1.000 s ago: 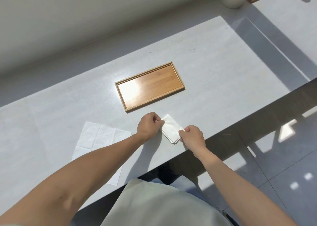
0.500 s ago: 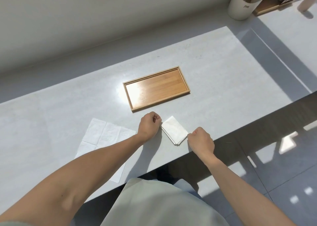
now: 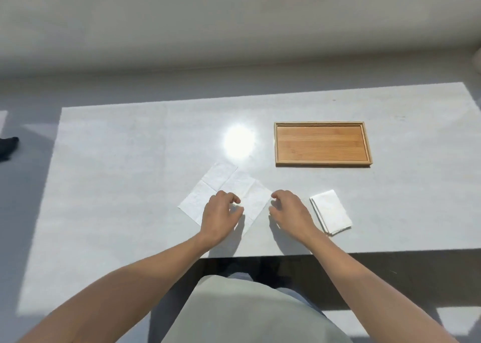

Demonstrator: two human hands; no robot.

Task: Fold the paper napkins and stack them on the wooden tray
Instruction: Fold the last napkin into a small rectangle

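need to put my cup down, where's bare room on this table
Free: the table left of the unfolded napkin, and behind the wooden tray. Crowded: the near edge, where both hands and the folded napkin sit.

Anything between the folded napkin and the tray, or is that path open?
Nothing visible. The folded napkin lies near the table edge, right of the right hand; the wooden tray sits farther back, empty, with only bare tabletop between them.
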